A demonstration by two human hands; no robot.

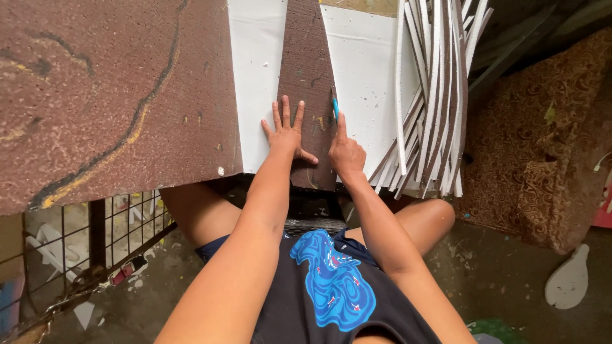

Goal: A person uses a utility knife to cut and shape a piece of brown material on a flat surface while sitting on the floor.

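Currently left hand (285, 135), fingers spread, presses brown strip (307, 76) flat on white foam sheet (363, 70); right hand (345, 153) pinches blue-handled cutter (335, 108) at strip's edge. Cut strips (433, 95) piled alongside; most of sheet uncut.

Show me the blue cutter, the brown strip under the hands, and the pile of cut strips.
blue cutter (335, 107), head view, on its blue tip above the right hand's finger.
brown strip (307, 57), head view, mid-surface above the hands.
pile of cut strips (433, 95), head view, middle of the bundle.
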